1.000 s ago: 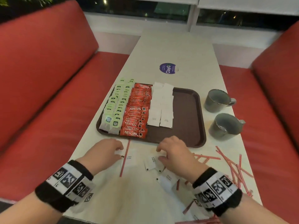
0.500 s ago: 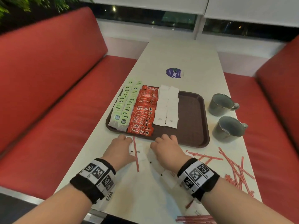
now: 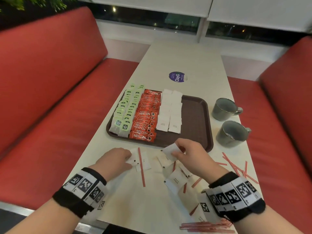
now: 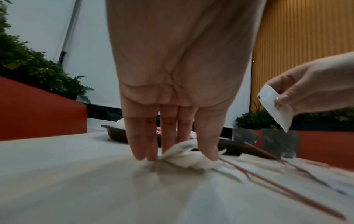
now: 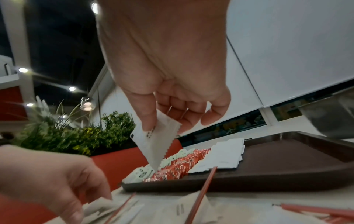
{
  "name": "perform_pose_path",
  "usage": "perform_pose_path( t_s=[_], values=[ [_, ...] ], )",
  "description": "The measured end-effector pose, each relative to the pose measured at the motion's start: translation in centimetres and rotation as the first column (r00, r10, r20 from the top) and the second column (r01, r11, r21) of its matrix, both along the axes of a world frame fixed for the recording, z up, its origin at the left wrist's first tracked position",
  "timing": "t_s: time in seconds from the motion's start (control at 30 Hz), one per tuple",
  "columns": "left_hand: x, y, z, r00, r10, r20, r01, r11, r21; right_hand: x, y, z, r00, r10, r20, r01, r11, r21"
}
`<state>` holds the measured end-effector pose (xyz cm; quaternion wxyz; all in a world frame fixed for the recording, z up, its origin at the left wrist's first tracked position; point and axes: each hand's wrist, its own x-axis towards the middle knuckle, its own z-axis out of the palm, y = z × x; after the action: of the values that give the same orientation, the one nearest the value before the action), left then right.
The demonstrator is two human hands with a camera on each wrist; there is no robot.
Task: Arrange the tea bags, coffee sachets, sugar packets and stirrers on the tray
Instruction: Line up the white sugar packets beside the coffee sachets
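The brown tray [image 3: 194,119] holds rows of green tea bags [image 3: 126,112], red coffee sachets [image 3: 146,115] and white sugar packets [image 3: 170,112]; its right part is bare. My right hand [image 3: 175,150] pinches one white sugar packet [image 3: 168,149] [image 5: 153,144], lifted just above the table at the tray's near edge. On the table to the left, my left hand [image 3: 129,160] has its fingertips down around another sugar packet [image 3: 135,162] [image 4: 184,157] and pinches it. Several loose sugar packets [image 3: 175,180] and a red stirrer [image 3: 141,166] lie between my hands.
Two grey mugs [image 3: 224,108] [image 3: 231,132] stand right of the tray. More red stirrers [image 3: 234,164] are scattered on the table at the right, and a bundle [image 3: 207,227] lies at the near edge. A purple sticker [image 3: 176,77] is beyond the tray. Red benches flank the table.
My right hand has lifted a sugar packet off the table and turned toward the tray. My left hand stays low on the packets at the left.
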<state>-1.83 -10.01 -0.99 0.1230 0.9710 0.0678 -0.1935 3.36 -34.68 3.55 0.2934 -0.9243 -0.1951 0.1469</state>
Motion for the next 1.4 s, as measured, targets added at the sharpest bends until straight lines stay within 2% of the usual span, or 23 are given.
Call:
perform_pose_path(
  t_s=[0.17,0.27,0.33,0.4,0.47,0.53,0.6,0.73,0.8,0.93,1.17,1.33,1.4],
  values=[
    [-0.7,0.1,0.7,1.000,0.013,-0.004,-0.013,0.998,-0.065,-0.6,-1.1,0.5,0.997,-0.076,-0.028,0.077,0.996,0.042],
    [-0.5,0.8,1.4,0.985,0.165,0.049,-0.156,0.977,-0.146,-0.9,-1.9,0.5,0.992,-0.117,-0.038,0.120,0.990,0.077],
    [-0.1,1.2,2.0,0.956,0.279,0.092,-0.247,0.933,-0.264,-0.8,-2.3,0.5,0.986,-0.161,-0.050,0.166,0.978,0.126],
    [0.1,1.0,2.7,0.910,0.404,0.095,-0.314,0.819,-0.480,-0.7,-2.6,0.6,0.976,-0.196,-0.092,0.211,0.960,0.185],
    [0.4,0.2,3.4,0.871,0.491,0.014,-0.341,0.625,-0.702,-0.7,-2.8,0.5,0.964,-0.219,-0.149,0.251,0.937,0.243],
    [0.5,-0.9,4.0,0.872,0.478,-0.109,-0.341,0.432,-0.835,-0.9,-3.0,0.4,0.957,-0.206,-0.206,0.261,0.919,0.295],
    [0.7,-2.2,4.6,0.894,0.418,-0.164,-0.323,0.345,-0.881,-1.3,-3.1,0.5,0.948,-0.171,-0.268,0.264,0.892,0.366],
    [0.8,-4.4,5.7,0.922,0.334,-0.194,-0.293,0.276,-0.916,-1.9,-3.2,1.2,0.934,-0.098,-0.345,0.262,0.843,0.470],
    [0.7,-5.2,6.3,0.933,0.306,-0.188,-0.269,0.246,-0.931,-2.3,-3.2,1.5,0.935,-0.059,-0.349,0.243,0.823,0.513],
    [0.3,-6.4,7.4,0.945,0.291,-0.148,-0.220,0.234,-0.947,-3.0,-3.3,1.5,0.926,0.019,-0.377,0.237,0.748,0.620],
    [0.1,-6.9,7.5,0.955,0.272,-0.121,-0.206,0.309,-0.929,-2.9,-3.7,0.8,0.922,-0.019,-0.387,0.285,0.711,0.643],
    [0.0,-7.2,7.3,0.957,0.245,-0.156,-0.226,0.290,-0.930,-2.6,-3.1,0.9,0.891,-0.014,-0.453,0.340,0.682,0.648],
    [0.1,-7.2,7.1,0.964,0.221,-0.146,-0.216,0.342,-0.914,-2.4,-2.9,1.0,0.875,0.009,-0.485,0.360,0.658,0.662]
  ],
)
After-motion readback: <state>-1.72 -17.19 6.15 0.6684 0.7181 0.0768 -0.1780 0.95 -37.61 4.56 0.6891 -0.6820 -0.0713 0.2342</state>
